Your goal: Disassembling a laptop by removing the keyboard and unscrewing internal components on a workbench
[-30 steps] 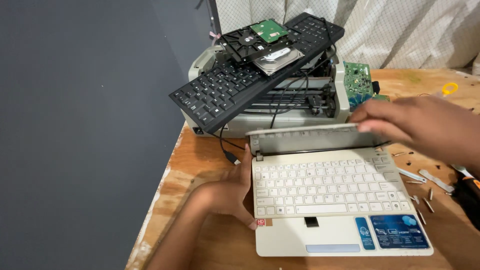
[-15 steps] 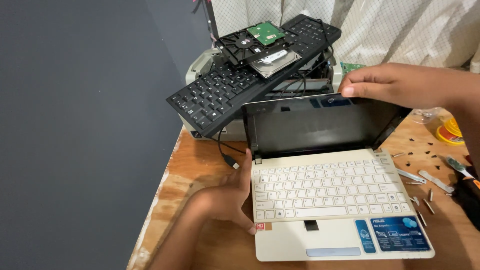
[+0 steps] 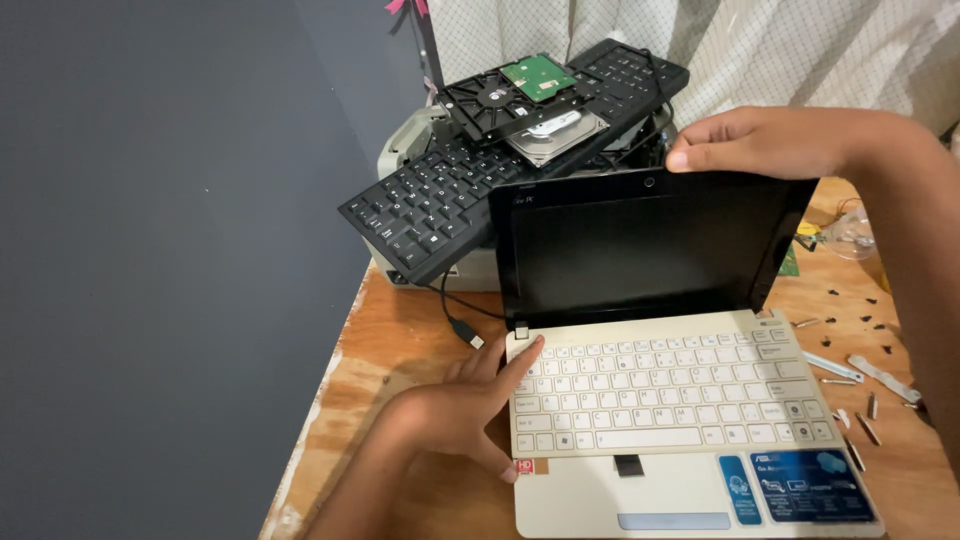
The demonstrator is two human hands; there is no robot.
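With my left hand (image 3: 450, 415) pressed flat on the white laptop (image 3: 680, 420) at the wooden table's (image 3: 400, 330) edge and right hand (image 3: 770, 145) pinching its lid — overextension could strain the hinges.

A laptop (image 3: 690, 400) sits open on the table (image 3: 400, 330), near its front edge. The left hand (image 3: 455, 415) rests against the laptop's left side, by the hinge; the right hand (image 3: 775, 140) grips the top edge of the screen (image 3: 640, 245). Behind the laptop stands a printer (image 3: 410, 160), with a keyboard (image 3: 470, 185) lying slantwise on it. A fan (image 3: 495, 100), a circuit board (image 3: 538, 77) and a drive (image 3: 555, 135) lie on the keyboard. A cable plug (image 3: 468, 334) lies left of the hinge. Screws (image 3: 860, 320) lie scattered right of the laptop.
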